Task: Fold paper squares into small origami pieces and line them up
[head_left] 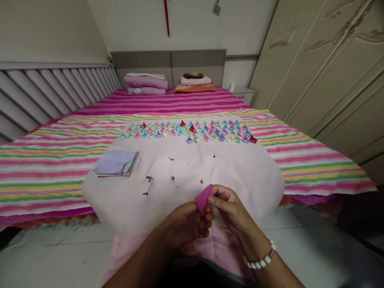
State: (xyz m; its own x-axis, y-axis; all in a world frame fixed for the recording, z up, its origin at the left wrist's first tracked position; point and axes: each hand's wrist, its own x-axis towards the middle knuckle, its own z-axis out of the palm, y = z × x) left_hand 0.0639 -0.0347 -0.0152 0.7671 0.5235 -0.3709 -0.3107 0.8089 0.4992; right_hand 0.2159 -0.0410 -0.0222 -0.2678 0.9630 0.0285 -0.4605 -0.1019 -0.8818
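A bright pink piece of folded origami paper point(203, 199) is held up between both hands, over the near part of a pale pink board point(240, 172). My left hand point(187, 224) grips its lower left part, fingers curled underneath. With thumb and forefinger, my right hand point(225, 202) pinches the paper's right edge; a white bead bracelet circles that wrist. Across the board's far side stand rows of small folded paper pieces point(189, 130) in many colours. A stack of square paper sheets point(115, 163), lilac on top, lies at the board's left.
The board rests on a bed with a striped sheet point(315, 164). Worn spots point(149, 179) mark its surface. Folded bedding point(146, 84) sits by the headboard point(141, 62). A slatted rail point(54, 94) runs along the left, a wardrobe point(324, 72) along the right.
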